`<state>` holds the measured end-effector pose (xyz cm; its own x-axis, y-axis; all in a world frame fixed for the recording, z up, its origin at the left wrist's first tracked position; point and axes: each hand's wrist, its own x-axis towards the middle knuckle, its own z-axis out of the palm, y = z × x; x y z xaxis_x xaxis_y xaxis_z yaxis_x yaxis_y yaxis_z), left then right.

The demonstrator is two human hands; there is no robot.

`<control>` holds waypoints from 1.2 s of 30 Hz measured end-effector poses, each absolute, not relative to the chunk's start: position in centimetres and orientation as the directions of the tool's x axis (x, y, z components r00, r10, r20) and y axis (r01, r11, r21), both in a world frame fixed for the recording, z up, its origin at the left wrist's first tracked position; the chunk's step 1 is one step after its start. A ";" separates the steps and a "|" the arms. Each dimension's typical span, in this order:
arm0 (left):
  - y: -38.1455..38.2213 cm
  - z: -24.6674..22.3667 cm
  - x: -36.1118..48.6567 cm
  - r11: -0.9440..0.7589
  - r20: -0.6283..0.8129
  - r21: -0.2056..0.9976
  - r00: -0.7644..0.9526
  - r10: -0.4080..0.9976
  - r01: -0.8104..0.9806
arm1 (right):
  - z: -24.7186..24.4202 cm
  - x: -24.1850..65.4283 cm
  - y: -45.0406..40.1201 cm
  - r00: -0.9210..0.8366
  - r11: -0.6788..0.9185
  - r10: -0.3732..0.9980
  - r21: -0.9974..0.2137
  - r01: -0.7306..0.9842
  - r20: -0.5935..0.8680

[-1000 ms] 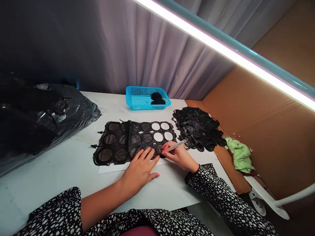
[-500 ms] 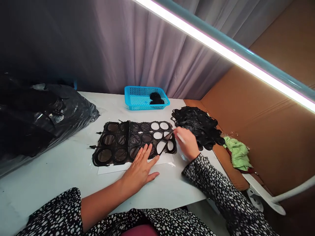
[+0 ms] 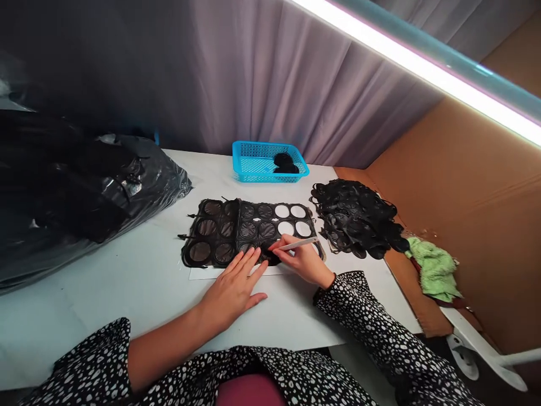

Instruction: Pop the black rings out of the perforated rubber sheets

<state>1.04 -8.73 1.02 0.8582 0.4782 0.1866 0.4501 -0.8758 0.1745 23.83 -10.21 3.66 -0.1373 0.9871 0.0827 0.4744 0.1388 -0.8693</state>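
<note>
A black sheet (image 3: 256, 230) with rows of ring-edged round openings lies on white paper (image 3: 203, 273) on the table. White shows through several openings at its right; the others look dark. My left hand (image 3: 232, 287) rests flat with fingers spread, its fingertips on the sheet's near edge. Just right of it, my right hand (image 3: 306, 262) pinches a slim white pen-like tool (image 3: 302, 243). The right fingertips are down at the near row of openings, beside my left fingers. What touches the sheet under them is hidden.
A blue basket (image 3: 253, 175) at the back holds black round pieces (image 3: 285, 162). A heap of black scraps (image 3: 357, 217) lies to the right, near a green cloth (image 3: 433, 270). A large black plastic bag (image 3: 93, 192) fills the left. A bright tube lamp (image 3: 406, 62) crosses overhead.
My right hand has moved left from the sheet's right edge to beside my left fingers. The dark strip stretched from it is no longer visible. My left hand stays flat. The view has shifted.
</note>
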 end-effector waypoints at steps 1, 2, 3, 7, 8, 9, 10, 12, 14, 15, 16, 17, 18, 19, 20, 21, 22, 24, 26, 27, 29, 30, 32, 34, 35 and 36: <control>-8.8 1.0 1.0 -0.876 0.184 0.181 0.859 0.478 0.448 | 3.5 23.8 -10.3 -0.152 0.138 0.985 -0.881 0.453 0.076; -8.8 1.1 1.0 -0.875 0.180 0.187 0.860 0.478 0.447 | 3.4 23.9 -10.3 -0.165 0.136 0.984 -0.888 0.440 0.069; -8.8 1.1 1.0 -0.873 0.176 0.192 0.859 0.480 0.448 | 3.4 23.9 -10.2 -0.178 0.135 0.982 -0.891 0.433 0.063; -8.8 1.1 1.0 -0.867 0.168 0.202 0.856 0.489 0.456 | 3.4 24.1 -10.2 -0.205 0.146 0.977 -0.887 0.438 0.059; -8.8 1.1 0.9 -0.867 0.169 0.202 0.856 0.489 0.455 | 3.4 24.0 -10.2 -0.208 0.149 0.976 -0.886 0.440 0.061; -8.8 1.1 0.9 -0.868 0.167 0.199 0.857 0.488 0.456 | 3.4 24.0 -10.2 -0.211 0.151 0.976 -0.884 0.442 0.061; -8.8 1.1 0.9 -0.869 0.165 0.192 0.858 0.487 0.457 | 3.4 23.9 -10.2 -0.211 0.151 0.976 -0.883 0.444 0.061; -8.8 1.1 0.9 -0.870 0.163 0.176 0.858 0.486 0.460 | 3.4 23.8 -10.2 -0.208 0.148 0.976 -0.882 0.448 0.059; -8.8 1.1 0.9 -0.871 0.168 0.171 0.857 0.487 0.461 | 3.4 23.7 -10.2 -0.204 0.143 0.977 -0.882 0.449 0.054; -8.8 1.1 1.0 -0.871 0.169 0.170 0.857 0.487 0.462 | 3.4 23.8 -10.1 -0.204 0.140 0.978 -0.883 0.448 0.051; -8.8 1.1 1.0 -0.871 0.169 0.169 0.857 0.487 0.462 | 3.4 23.8 -10.1 -0.205 0.137 0.978 -0.884 0.447 0.048; -8.8 1.1 1.0 -0.871 0.166 0.166 0.858 0.487 0.462 | 3.4 23.9 -10.1 -0.207 0.136 0.977 -0.885 0.446 0.045; -8.8 1.1 1.0 -0.871 0.162 0.164 0.858 0.487 0.463 | 3.4 24.0 -10.0 -0.210 0.136 0.977 -0.885 0.446 0.044; -8.9 1.1 1.0 -0.871 0.157 0.163 0.859 0.487 0.464 | 3.4 24.1 -9.9 -0.213 0.138 0.976 -0.883 0.449 0.044; -8.9 1.1 1.0 -0.870 0.152 0.164 0.859 0.489 0.466 | 3.3 24.1 -9.9 -0.217 0.143 0.975 -0.879 0.455 0.046; -8.9 1.1 1.0 -0.868 0.150 0.169 0.859 0.490 0.466 | 3.3 24.2 -9.8 -0.221 0.150 0.974 -0.873 0.464 0.050; -8.9 1.1 1.0 -0.866 0.150 0.176 0.857 0.493 0.468 | 3.2 24.1 -9.9 -0.225 0.162 0.973 -0.865 0.475 0.059; -8.8 1.1 1.0 -0.862 0.154 0.190 0.852 0.500 0.471 | 3.1 23.7 -10.2 -0.237 0.211 0.967 -0.828 0.520 0.098; -8.8 1.0 1.0 -0.856 0.160 0.206 0.847 0.508 0.475 | 2.9 23.0 -10.8 -0.293 0.314 0.943 -0.727 0.610 0.161; -8.8 0.9 0.9 -0.854 0.159 0.213 0.845 0.510 0.475 | 2.8 22.7 -11.2 -0.347 0.383 0.918 -0.645 0.661 0.190; -8.8 0.7 0.9 -0.851 0.152 0.227 0.846 0.511 0.474 | 2.8 22.7 -11.4 -0.461 0.509 0.859 -0.459 0.728 0.221; -8.8 0.7 0.9 -0.849 0.146 0.231 0.846 0.513 0.475 | 2.8 23.1 -11.2 -0.489 0.541 0.841 -0.389 0.746 0.232; -9.0 0.7 0.9 -0.845 0.140 0.229 0.843 0.520 0.483 | 3.1 24.9 -10.0 -0.392 0.480 0.869 -0.327 0.814 0.300; -9.2 1.0 0.8 -0.842 0.137 0.215 0.838 0.528 0.496 | 3.7 27.3 -7.9 -0.124 0.278 0.908 -0.355 0.893 0.400; -9.3 1.3 0.9 -0.842 0.135 0.203 0.838 0.529 0.499 | 3.9 28.3 -6.8 0.001 0.184 0.902 -0.387 0.903 0.432; -9.2 1.6 1.0 -0.843 0.133 0.191 0.838 0.529 0.502 | 4.2 29.1 -5.8 0.078 0.132 0.892 -0.423 0.896 0.445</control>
<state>0.98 -9.20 1.57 0.8380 0.5292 0.1329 0.5022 -0.8434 0.1912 29.05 -5.76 4.19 0.0785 0.8920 0.4453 0.8965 0.1323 -0.4229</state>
